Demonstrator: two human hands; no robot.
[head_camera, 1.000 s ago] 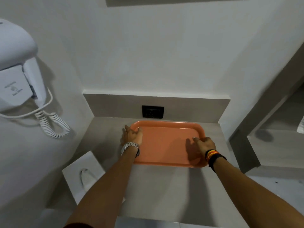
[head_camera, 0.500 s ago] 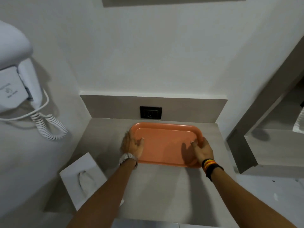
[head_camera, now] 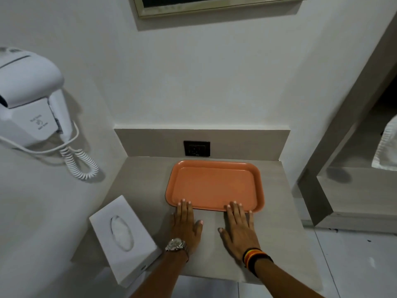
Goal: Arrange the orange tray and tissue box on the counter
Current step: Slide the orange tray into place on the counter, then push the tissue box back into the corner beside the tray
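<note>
The orange tray (head_camera: 214, 186) lies flat and empty at the back right of the grey counter (head_camera: 139, 181), close to the wall. My left hand (head_camera: 185, 227) and my right hand (head_camera: 240, 230) rest flat on the counter in front of it, fingers spread, fingertips touching the tray's near rim. Neither hand holds anything. The white tissue box (head_camera: 123, 235) sits at the counter's front left corner, turned at an angle and overhanging the front edge, just left of my left wrist.
A black wall socket (head_camera: 196, 148) sits in the backsplash behind the tray. A white wall-mounted hair dryer (head_camera: 30, 97) with a coiled cord (head_camera: 79, 162) hangs on the left wall. A framed mirror (head_camera: 214, 5) hangs above, and a recessed shelf (head_camera: 354, 190) opens to the right.
Both hands have left the tray's two ends and drawn back to its near edge, now lying flat on the counter. The tray rests nearer the back wall.
</note>
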